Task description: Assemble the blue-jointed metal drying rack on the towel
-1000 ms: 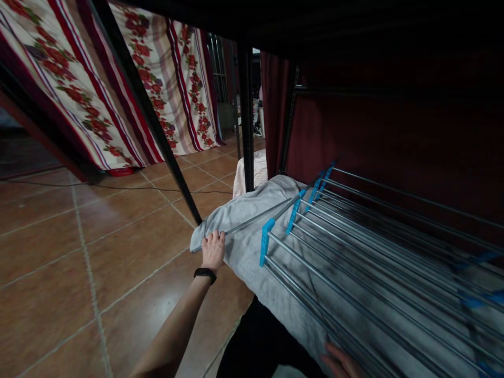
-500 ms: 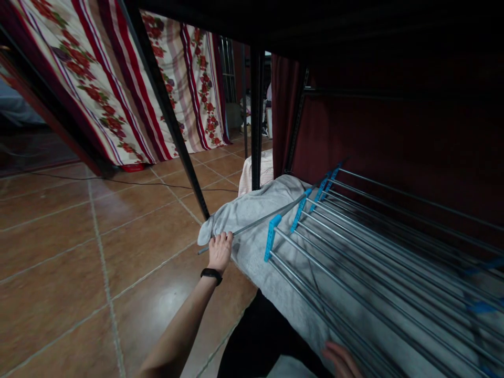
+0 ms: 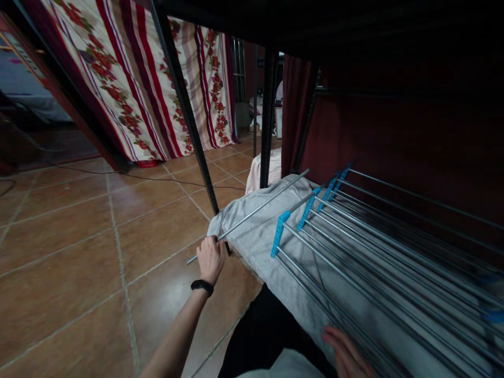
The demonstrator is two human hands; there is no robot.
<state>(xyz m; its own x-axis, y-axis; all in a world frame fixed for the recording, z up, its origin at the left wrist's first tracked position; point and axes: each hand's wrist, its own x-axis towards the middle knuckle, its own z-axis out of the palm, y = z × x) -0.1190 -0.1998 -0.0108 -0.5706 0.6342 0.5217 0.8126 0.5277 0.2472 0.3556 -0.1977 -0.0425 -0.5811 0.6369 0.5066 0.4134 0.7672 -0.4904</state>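
Note:
My left hand [image 3: 210, 258], with a black band on its wrist, is closed around a thin grey metal rod [image 3: 260, 208]. The rod slants across the grey cloth [image 3: 252, 252], its near end sticking out past my hand over the floor and its far end free of the rack. Beside it lies a metal rack [image 3: 354, 219] of parallel bars joined by blue plastic brackets [image 3: 279, 233]. At the bottom edge my right hand [image 3: 346, 353] is partly in view near the outer bars, fingers stretched out, with nothing seen in it.
A dark metal post [image 3: 189, 113] rises at the cloth's left corner, and another post [image 3: 268, 118] stands farther back. Dark red curtain [image 3: 293, 110] hangs behind the rack. Tiled floor [image 3: 165, 210] lies to the left, crossed by a thin cable [image 3: 157, 178]. A flowered curtain [image 3: 129, 79] hangs beyond.
My left hand has moved slightly left and down with the rod. The rod's far end has swung away from the blue brackets. My right hand shows a bit more.

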